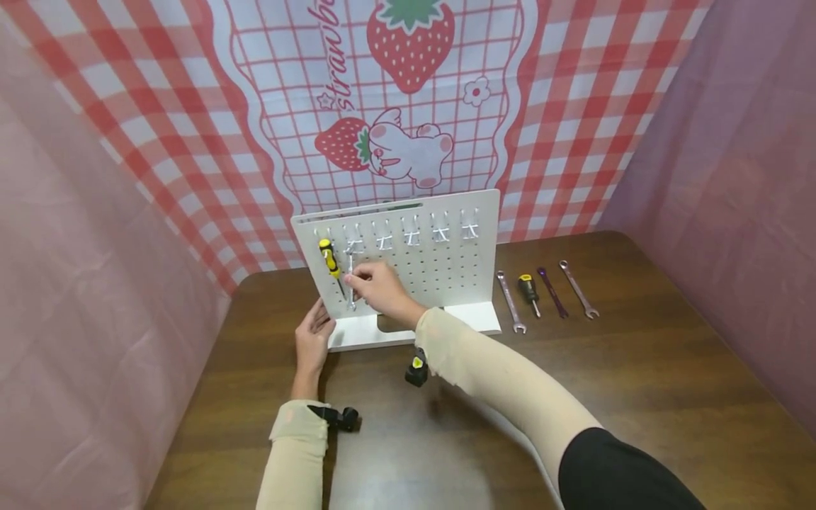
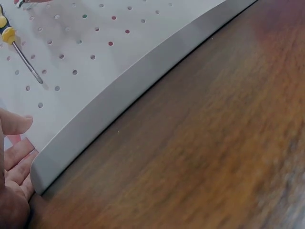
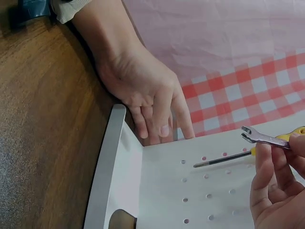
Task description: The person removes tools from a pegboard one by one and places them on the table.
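In the head view, you have five combination wrenches and screwdrivers on or beyond your right hand (image 1: 380,287) to count: one slim silver metal wrench (image 1: 350,265) pinched upright between your right thumb and fingers, and four tools on the brown wooden surface (image 1: 605,382), well to the right of those fingers. Those four are two silver wrenches (image 1: 510,301) (image 1: 576,289), one purple metal wrench (image 1: 552,292) and one black-and-yellow screwdriver (image 1: 528,290). One yellow-and-black screwdriver (image 1: 329,259) hangs just left of your right fingers on the white perforated pegboard (image 1: 484,283). Six small holders (image 1: 411,235) run in a row above the fingers; the leftmost bears that screwdriver. Your left hand (image 1: 312,333) rests its fairly straight fingers against the board's lower left edge. Your right hand and forearm cover part of the board and its base. A red-and-white checked strawberry cloth (image 1: 567,127) hangs behind.

In the left wrist view, your left fingers touch the end of the board's base, the thumb apart in front; the hanging screwdriver's shaft lies above them. You cannot tell the right fingers' grip here.

In the right wrist view, the held wrench's open jaw projects past your right fingers, crossing in front of the hanging screwdriver, whose handle is partly hidden.
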Motion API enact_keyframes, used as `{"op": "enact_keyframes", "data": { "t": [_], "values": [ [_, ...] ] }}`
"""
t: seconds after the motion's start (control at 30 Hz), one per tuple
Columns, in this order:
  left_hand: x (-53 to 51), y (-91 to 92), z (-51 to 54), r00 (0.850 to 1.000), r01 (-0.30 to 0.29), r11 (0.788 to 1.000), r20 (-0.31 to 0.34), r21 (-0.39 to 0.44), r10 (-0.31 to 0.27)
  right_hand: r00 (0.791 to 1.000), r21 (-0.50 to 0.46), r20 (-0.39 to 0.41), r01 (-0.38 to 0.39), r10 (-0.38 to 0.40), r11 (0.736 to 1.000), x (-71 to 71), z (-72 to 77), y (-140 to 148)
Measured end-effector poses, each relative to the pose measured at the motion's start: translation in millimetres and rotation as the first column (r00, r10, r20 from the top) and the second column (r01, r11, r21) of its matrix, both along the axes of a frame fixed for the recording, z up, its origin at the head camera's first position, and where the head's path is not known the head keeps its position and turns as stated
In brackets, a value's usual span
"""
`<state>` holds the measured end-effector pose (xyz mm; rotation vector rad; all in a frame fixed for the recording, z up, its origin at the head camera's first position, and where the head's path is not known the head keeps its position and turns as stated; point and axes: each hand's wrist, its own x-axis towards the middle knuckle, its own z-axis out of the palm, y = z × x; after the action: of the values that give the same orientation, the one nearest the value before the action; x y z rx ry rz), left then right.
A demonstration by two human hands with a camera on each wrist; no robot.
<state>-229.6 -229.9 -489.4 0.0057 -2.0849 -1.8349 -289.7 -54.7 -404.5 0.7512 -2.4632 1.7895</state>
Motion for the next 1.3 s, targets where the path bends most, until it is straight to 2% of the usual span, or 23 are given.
{"op": "enact_keyframes", "data": {
  "t": [0.23,0.53,0.87,1.3],
  "values": [
    [-0.3,-0.7,-0.9,1.000,-0.004,1.000,0.010,0.002,0.004,0.999,0.029,-0.038,-0.007,0.008,1.000,8.2,5.3,0.4],
    [-2.4,0.2,-1.3,1.000,-0.003,1.000,-0.005,0.007,0.003,0.998,0.045,-0.064,0.009,-0.006,0.999,11.9,7.9,3.9],
    [-2.6,-1.7,-3.4,1.000,0.009,0.999,-0.024,0.037,-0.008,0.994,0.010,-0.103,-0.037,0.038,0.999,15.4,9.9,3.9],
    [-2.0,-1.0,-1.8,1.000,-0.007,1.000,0.006,0.008,0.007,0.987,0.028,-0.151,-0.041,0.045,0.999,27.8,15.1,15.9]
  ]
}}
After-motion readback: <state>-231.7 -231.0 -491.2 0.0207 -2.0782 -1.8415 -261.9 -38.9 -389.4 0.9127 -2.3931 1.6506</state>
